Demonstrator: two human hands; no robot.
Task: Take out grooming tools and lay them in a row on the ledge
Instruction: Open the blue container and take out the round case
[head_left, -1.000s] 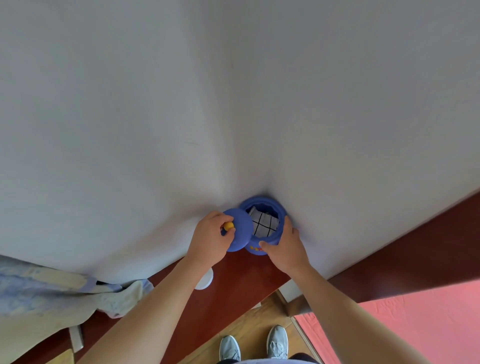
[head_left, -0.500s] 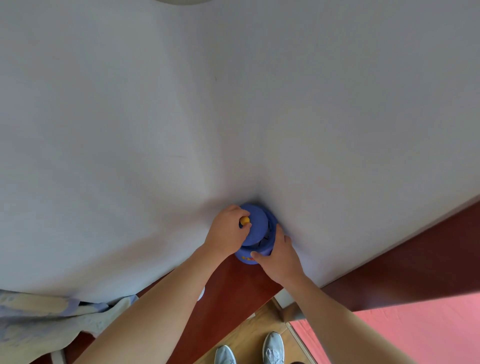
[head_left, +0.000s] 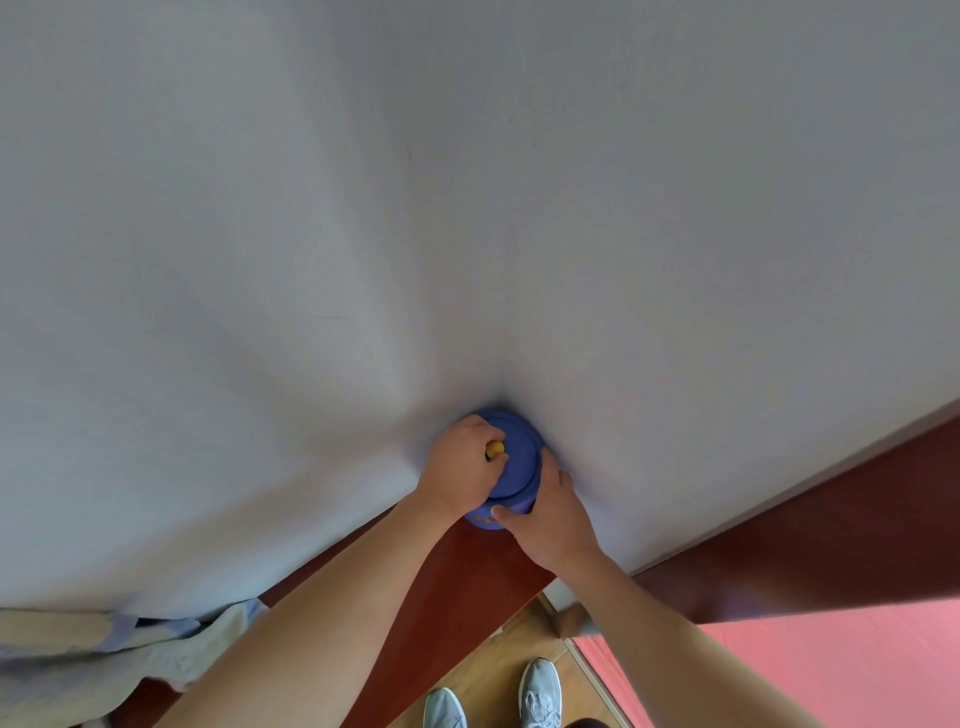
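Head view, looking down: a round blue container of smooth plastic sits on a dark red-brown ledge, pushed into the corner where two plain white walls meet. Its domed blue lid covers the top, with a small yellow knob at the centre. Small yellow and red marks show low on the container's side.

The left hand is curled over the lid, fingers pinching the yellow knob. The right hand grasps the container's side, thumb across the front and fingers wrapped round the far side. Both forearms are bare.

On the ledge to the left lies a crumpled pale cloth, soft and creased. Below the ledge are a wooden floor, two grey lace-up shoes, and a flat pink mat at the right.
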